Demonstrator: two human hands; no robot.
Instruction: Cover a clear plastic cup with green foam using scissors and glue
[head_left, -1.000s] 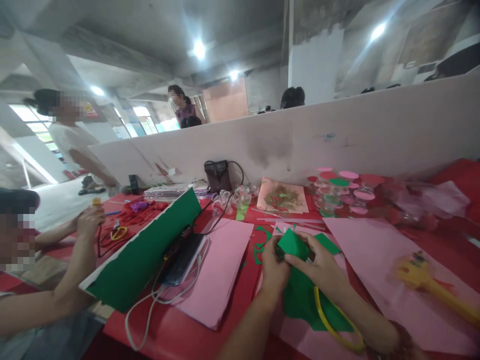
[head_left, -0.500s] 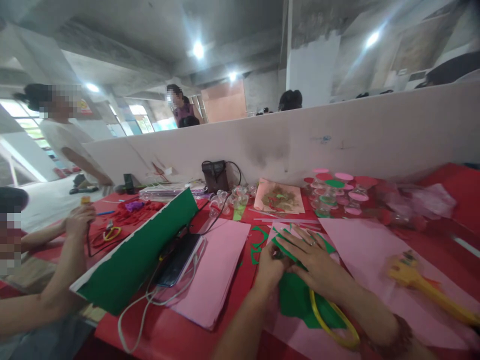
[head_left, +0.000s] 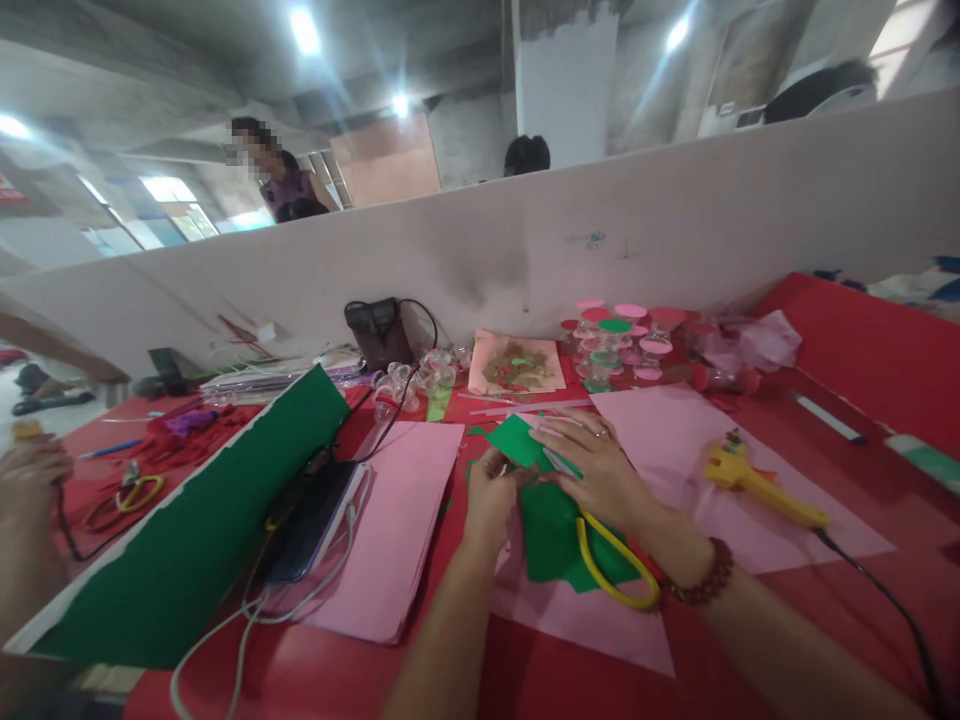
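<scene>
My left hand [head_left: 491,495] is closed, with its fingertips pinching a piece of green paper [head_left: 514,442]. Close against it, my right hand [head_left: 596,460] bends over the paper and a pair of scissors with yellow handles [head_left: 619,580]. A handle loop shows below the right wrist, and a pale strip, perhaps the blade, shows by the fingers. The grip of the right fingers is partly hidden. Under both hands lies a larger green sheet [head_left: 544,535], on top of pink paper [head_left: 592,625].
A yellow glue gun [head_left: 757,488] lies on pink paper to the right. On the left are a phone [head_left: 311,525] with a white cable, a stack of pink sheets [head_left: 409,530] and a leaning green board [head_left: 202,545]. Clear cups with coloured discs [head_left: 615,345] stand near the partition [head_left: 465,240].
The view has turned to the right. My right hand no longer lies flat across the green paper; its fingers have drawn back, and more of the held piece shows above my left hand.
</scene>
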